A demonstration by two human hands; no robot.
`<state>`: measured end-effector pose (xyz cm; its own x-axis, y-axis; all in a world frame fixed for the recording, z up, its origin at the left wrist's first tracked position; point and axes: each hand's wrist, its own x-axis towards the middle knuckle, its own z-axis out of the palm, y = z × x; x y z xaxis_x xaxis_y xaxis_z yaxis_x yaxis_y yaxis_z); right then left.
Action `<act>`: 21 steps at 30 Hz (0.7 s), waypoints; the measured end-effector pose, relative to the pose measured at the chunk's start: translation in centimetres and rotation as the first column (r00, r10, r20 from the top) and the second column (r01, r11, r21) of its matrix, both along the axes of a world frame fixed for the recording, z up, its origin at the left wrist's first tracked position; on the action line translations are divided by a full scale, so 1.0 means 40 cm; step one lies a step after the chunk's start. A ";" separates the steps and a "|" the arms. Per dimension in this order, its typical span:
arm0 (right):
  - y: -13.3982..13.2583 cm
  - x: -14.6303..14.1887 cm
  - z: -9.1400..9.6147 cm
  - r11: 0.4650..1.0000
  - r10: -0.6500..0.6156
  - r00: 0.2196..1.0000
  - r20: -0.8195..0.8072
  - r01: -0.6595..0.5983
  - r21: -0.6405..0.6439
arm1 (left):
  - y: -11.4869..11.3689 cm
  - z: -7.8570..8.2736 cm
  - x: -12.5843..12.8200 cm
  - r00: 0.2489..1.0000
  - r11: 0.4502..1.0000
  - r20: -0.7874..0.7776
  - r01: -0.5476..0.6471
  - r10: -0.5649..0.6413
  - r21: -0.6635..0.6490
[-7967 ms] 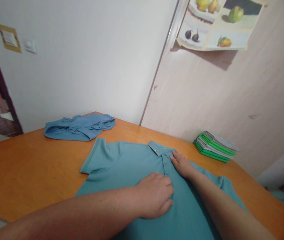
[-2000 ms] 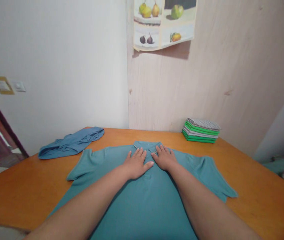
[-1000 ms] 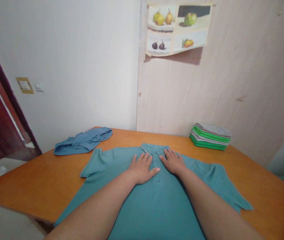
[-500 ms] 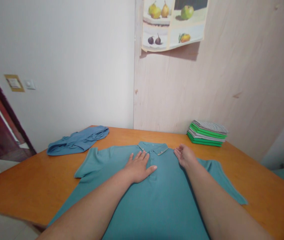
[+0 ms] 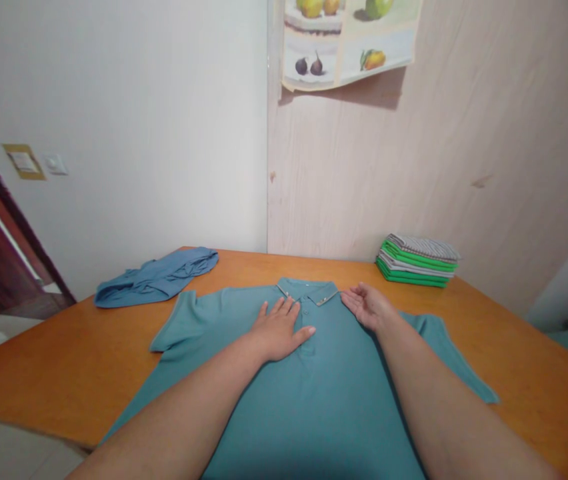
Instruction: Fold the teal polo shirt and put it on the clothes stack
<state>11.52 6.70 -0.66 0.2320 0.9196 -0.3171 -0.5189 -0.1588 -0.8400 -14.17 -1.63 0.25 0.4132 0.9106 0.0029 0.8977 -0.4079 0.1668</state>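
A teal polo shirt [image 5: 314, 393] lies spread face up on the orange wooden table [image 5: 54, 360], collar toward the wall. My left hand [image 5: 279, 328] rests flat on the shirt's chest just left of the button placket, fingers stretched out. My right hand [image 5: 369, 307] sits at the shirt's right shoulder beside the collar, turned partly palm up, fingers loosely spread, nothing in it.
A crumpled blue garment [image 5: 157, 277] lies at the table's far left corner. A stack of folded green and grey striped clothes [image 5: 418, 260] sits at the far right by the wooden wall. A fruit poster [image 5: 344, 47] hangs above. A doorway opens at the left.
My right hand has slid from the chest beside the placket out to the shirt's right shoulder and turned palm up. My left hand stays flat on the chest.
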 end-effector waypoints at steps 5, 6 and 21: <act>0.005 0.037 0.009 0.982 -0.190 0.981 0.041 0.190 -0.006 | 0.001 -0.002 -0.001 1.000 1.000 0.001 0.003 -0.003 -0.006; 0.005 0.035 0.013 0.980 -0.199 0.979 0.041 0.200 -0.002 | 0.001 -0.002 -0.001 1.000 1.000 0.001 0.004 -0.004 -0.006; -0.015 -0.049 -0.004 0.997 0.071 0.996 0.051 -0.071 0.009 | 0.001 -0.001 -0.004 0.999 1.000 0.052 0.007 -0.006 -0.022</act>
<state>9.55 6.11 -0.82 0.1818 0.9375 -0.2966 -0.4631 -0.1845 -0.8669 -14.34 -1.59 0.22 0.4189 0.9080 0.0043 0.8850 -0.4094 0.2216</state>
